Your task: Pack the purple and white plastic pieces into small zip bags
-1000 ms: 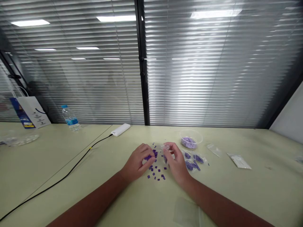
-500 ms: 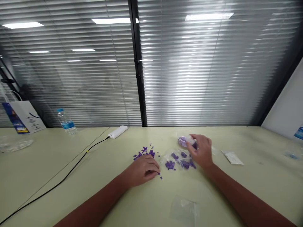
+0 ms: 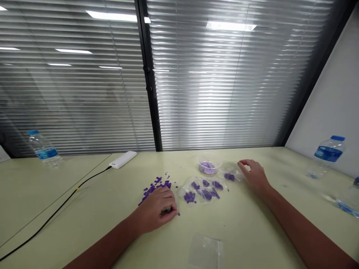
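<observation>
Dark purple small flat pieces (image 3: 157,185) lie loose in a heap on the table. At the heap's near edge rests my left hand (image 3: 155,211), fingers curled toward the thumb; a small dark patch shows in the gap, too unclear to name. My right hand (image 3: 254,175) is at the right of a small clear bag (image 3: 230,175) with purple pieces in it, thumb and fingers bent but apart. Several more clear bags with purple pieces (image 3: 202,190) lie between the hands. Behind them stands a clear round tub (image 3: 208,167) of pale purple pieces.
An empty-looking clear zip bag (image 3: 206,252) lies at the front. Left are a white power bank (image 3: 122,160) with a black cable (image 3: 58,209) and a water bottle (image 3: 45,149). Another bottle (image 3: 328,153) stands right. Blinds (image 3: 196,93) back the table.
My right hand has let go of the bag by the tub and moved right, over where a white packet lay. The bag now lies beside the tub. The view has turned right.
</observation>
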The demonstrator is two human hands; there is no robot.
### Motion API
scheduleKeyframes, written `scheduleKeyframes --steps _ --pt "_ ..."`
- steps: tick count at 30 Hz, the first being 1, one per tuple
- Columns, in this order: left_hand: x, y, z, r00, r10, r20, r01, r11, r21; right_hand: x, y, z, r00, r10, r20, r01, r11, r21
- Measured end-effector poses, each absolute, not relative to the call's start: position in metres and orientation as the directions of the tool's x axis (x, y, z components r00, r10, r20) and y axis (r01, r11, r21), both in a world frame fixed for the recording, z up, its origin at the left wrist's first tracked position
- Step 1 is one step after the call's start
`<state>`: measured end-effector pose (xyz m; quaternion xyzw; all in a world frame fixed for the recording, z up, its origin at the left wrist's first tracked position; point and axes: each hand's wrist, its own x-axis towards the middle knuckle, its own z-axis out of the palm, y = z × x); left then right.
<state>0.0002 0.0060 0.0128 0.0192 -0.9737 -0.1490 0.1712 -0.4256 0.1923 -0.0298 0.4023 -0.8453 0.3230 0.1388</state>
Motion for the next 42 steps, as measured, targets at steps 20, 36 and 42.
scheduleKeyframes --steps 20,36,42 --pt "0.007 0.007 0.022 -0.956 -0.011 0.292 0.069 0.963 0.261 -0.426 0.189 -0.038 -0.64 -0.7 0.317 -0.768 0.589 -0.251" --pt "0.028 -0.032 0.021 -0.962 -0.223 0.16 -0.167 0.938 0.304 -0.428 0.186 -0.049 -0.629 -0.716 0.304 -0.774 0.612 -0.161" --pt "0.021 -0.036 0.018 -0.927 -0.287 0.243 -0.185 0.911 0.369 -0.423 0.186 -0.047 -0.63 -0.721 0.289 -0.775 0.605 -0.18"
